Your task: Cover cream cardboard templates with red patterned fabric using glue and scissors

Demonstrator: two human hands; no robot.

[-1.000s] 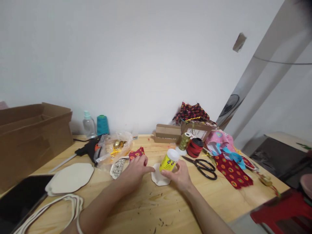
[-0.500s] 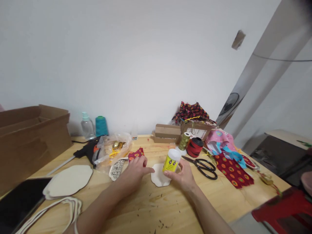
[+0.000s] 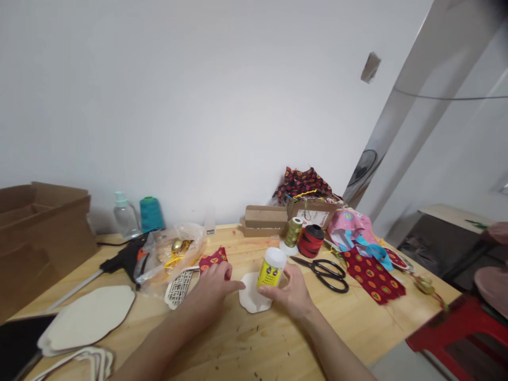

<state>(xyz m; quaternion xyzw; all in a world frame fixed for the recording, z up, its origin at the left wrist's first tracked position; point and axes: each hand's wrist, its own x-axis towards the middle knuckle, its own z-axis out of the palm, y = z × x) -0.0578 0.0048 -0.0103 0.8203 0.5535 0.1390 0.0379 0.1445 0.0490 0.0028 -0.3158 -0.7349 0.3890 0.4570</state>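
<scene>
I'm seeing right hand (image 3: 292, 293) closing around glue bottle (image 3: 271, 268), tilting it, lower end touching white cutout (image 3: 250, 300) at table (image 3: 278, 349) centre; left hand (image 3: 212, 291) lying flat, fingers spread, fingertips pinning cutout's left edge; I'm judging gluing as barely starting: cutout looking bare, uncovered; bottle showing yellow label, white top; red fabric scrap (image 3: 212, 259) lying just beyond left hand.
</scene>
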